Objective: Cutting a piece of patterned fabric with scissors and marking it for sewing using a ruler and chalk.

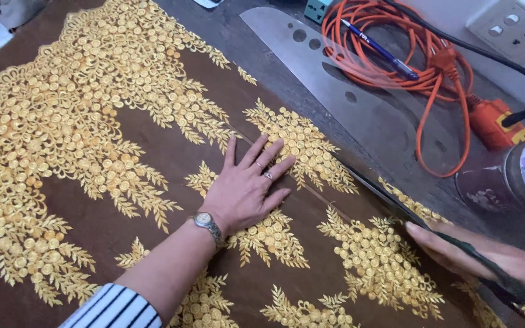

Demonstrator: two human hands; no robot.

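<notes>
A brown fabric (110, 225) with gold floral embroidery covers most of the table. My left hand (247, 185) lies flat on it, fingers spread, pressing the cloth near a fold line; it wears a ring and a wristwatch. My right hand (487, 255) at the lower right grips long dark scissors (396, 203), whose blades run up-left along the fabric's edge. The scissor handles are hidden under the hand.
A clear curved ruler template (360, 103) lies beyond the fabric. An orange extension cord (439, 67) with a blue pen (381, 50) on it sits at the back right. A jar (518, 176) lies on its side at the right edge, a wall socket (514, 27) above.
</notes>
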